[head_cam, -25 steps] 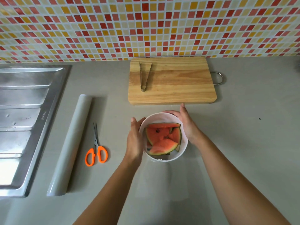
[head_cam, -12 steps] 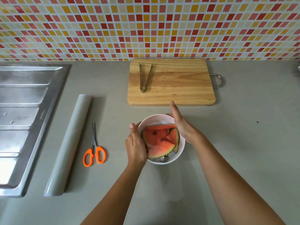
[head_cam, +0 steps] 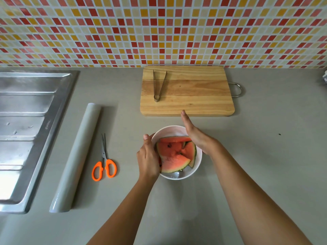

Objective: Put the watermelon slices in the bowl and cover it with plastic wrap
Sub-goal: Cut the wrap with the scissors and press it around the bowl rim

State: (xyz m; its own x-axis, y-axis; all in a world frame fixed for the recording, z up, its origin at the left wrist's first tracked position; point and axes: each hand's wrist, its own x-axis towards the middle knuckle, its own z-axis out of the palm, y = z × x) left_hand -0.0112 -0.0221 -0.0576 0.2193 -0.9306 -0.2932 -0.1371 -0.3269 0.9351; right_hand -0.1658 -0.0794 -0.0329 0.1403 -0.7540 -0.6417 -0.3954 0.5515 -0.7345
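A white bowl stands on the grey counter in front of the cutting board, with several red watermelon slices inside. Crinkled clear film shows at the bowl's near rim. My left hand curls round the bowl's left side, thumb up along the rim, and hides part of the slices. My right hand lies edge-on against the far right rim, its straight fingers pointing toward the board.
A wooden cutting board with metal tongs on it lies behind the bowl. To the left lie orange-handled scissors and a long roll of plastic wrap. A steel sink drainer fills the far left.
My left hand has slid from flat against the bowl's side to curling over its left rim. My right hand has turned and stretched forward along the right rim.
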